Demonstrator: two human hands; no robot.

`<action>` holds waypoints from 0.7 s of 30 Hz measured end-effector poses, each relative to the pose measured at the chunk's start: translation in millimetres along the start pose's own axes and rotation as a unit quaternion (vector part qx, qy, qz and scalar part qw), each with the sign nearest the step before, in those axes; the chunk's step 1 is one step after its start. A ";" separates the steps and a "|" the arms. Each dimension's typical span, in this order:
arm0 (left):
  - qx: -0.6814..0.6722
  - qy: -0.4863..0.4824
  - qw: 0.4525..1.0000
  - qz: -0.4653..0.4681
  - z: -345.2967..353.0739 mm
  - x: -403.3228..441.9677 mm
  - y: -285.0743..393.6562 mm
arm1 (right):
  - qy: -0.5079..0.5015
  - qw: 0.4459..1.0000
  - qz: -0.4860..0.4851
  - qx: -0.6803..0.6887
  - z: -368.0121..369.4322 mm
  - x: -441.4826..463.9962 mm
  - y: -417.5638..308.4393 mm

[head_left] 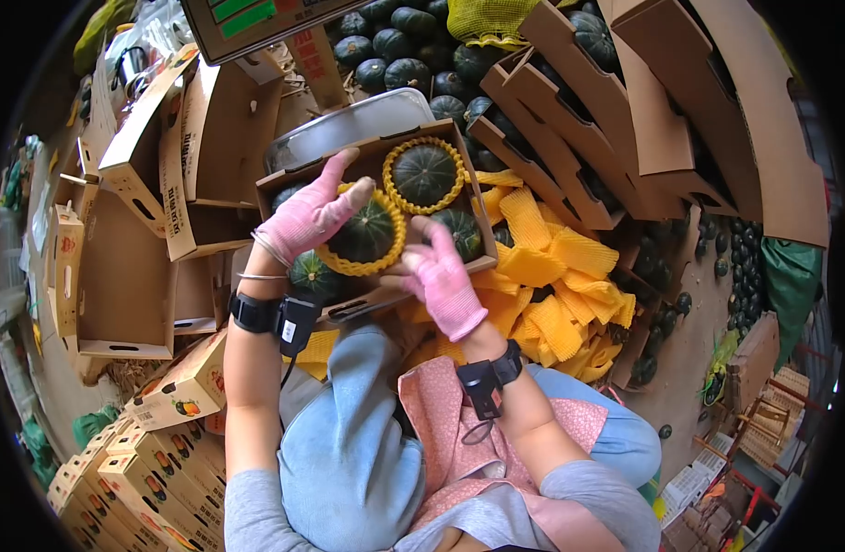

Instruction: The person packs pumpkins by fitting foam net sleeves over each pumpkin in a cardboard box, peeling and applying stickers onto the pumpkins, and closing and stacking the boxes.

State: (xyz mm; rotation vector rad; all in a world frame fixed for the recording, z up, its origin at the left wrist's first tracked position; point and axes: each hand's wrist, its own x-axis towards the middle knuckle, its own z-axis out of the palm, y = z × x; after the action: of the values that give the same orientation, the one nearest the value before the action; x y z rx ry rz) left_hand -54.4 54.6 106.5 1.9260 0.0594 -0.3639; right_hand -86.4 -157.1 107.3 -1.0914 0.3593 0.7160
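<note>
My left hand (314, 213), in a pink glove, has its fingers stretched out over the upper left edge of a dark green squash (365, 232) in a yellow foam net. On the lower right of that squash, my right hand (443, 283), also gloved in pink, has its fingers apart. Both squash and hands are over an open cardboard box (482, 212). A second netted squash (424, 175) sits in the box's upper right. Bare squashes fill other corners, one at the right (461, 234) and one at the lower left (314, 274). My left hand partly hides another.
A scale's metal platform (349, 127) lies behind the box, under its display (248, 18). Yellow foam nets (556, 285) are heaped at the right. Empty cartons (119, 285) stand left, upright cardboard boxes (570, 110) stand right, and loose squashes (404, 46) lie behind.
</note>
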 end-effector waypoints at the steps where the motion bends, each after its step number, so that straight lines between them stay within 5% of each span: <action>1: 0.018 -0.002 1.000 0.016 5.9 3.8 -10.2 | -0.007 0.999 0.005 0.050 -1.2 -3.2 8.4; 3: -0.012 -0.030 0.999 -0.008 16.1 5.9 -23.3 | -0.027 0.965 -0.050 -0.256 -23.4 -2.8 9.3; 4: 0.044 0.046 0.998 0.020 24.7 5.3 -29.1 | -0.038 0.913 -0.079 -0.399 -37.1 -3.9 3.7; 6: 0.159 0.137 0.972 0.109 34.4 -1.0 -22.3 | 0.067 0.674 -0.244 -0.694 -62.3 -18.1 -32.0; 8: 0.241 0.202 0.938 0.145 40.0 -11.9 -7.9 | 0.199 0.576 -0.224 -0.761 -75.3 -25.6 -59.8; 10: 0.329 0.202 0.910 0.149 47.6 -18.6 -8.6 | 0.211 0.420 -0.259 -0.844 -116.1 -8.5 -56.7; 11: 0.351 0.190 0.907 0.135 54.7 -22.4 -8.8 | 0.153 0.399 -0.165 -0.889 -130.6 -10.5 -59.2; 14: 0.414 0.084 0.897 0.133 68.2 -31.2 -15.1 | 0.276 0.530 -0.140 -0.789 -109.0 -29.1 -67.6; 16: 0.425 0.091 0.892 0.124 70.1 -32.4 -12.0 | 0.323 0.548 -0.405 -0.657 -90.4 -36.6 -49.4; 18: 0.341 0.116 0.898 0.251 70.0 -41.8 15.3 | 0.264 0.614 -0.437 -0.603 -62.4 -43.6 -32.8; 19: 0.163 0.060 0.933 0.315 67.9 -42.9 25.3 | 0.219 0.623 -0.447 -0.604 -49.9 -44.4 -25.6; 21: 0.030 -0.010 0.958 0.286 74.1 -51.8 32.0 | 0.096 0.651 -0.472 -0.587 -32.8 -42.7 -14.4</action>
State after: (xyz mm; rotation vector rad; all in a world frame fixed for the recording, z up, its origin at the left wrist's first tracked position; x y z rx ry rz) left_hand -113.5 -18.7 125.1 1.9007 -0.5182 0.0060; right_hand -105.0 -205.3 128.2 -2.3204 -0.6466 -0.2680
